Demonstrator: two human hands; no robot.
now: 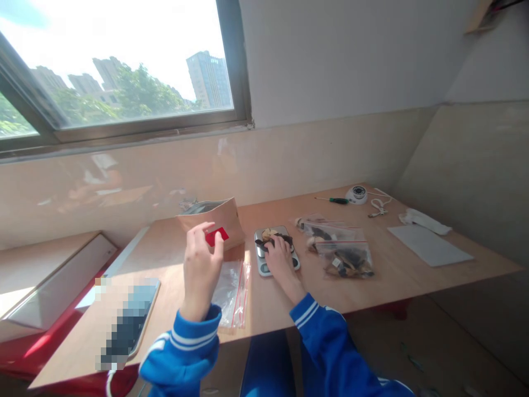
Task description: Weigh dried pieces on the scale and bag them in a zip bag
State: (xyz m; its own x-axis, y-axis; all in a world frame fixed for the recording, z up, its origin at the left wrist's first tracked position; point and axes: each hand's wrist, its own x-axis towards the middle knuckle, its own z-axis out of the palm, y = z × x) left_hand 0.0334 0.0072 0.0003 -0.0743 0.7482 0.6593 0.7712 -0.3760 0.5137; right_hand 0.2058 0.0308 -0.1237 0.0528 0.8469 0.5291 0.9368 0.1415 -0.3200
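Note:
My right hand point(279, 259) reaches over a small digital scale point(263, 270), its fingers curled onto a dark, shrivelled dried piece, which looks like dried mushroom point(264, 243). A paler cream slice point(269, 234) rests on the scale just behind the fingertips. My left hand point(202, 263) is raised, thumb and fingers apart with nothing between them. Behind it stands a brown paper bag point(233, 223) with a red label, its top gaping. Clear zip bags point(231, 292) with red seal lines lie flat between my left hand and the scale.
Several zip bags of dried pieces point(347, 259) lie right of the scale. Farther back are a screwdriver point(339, 200), a dome camera point(356, 194) and a white cable point(378, 207). A white sheet point(430, 245) is at right, a charging tablet-like device point(144, 311) at left.

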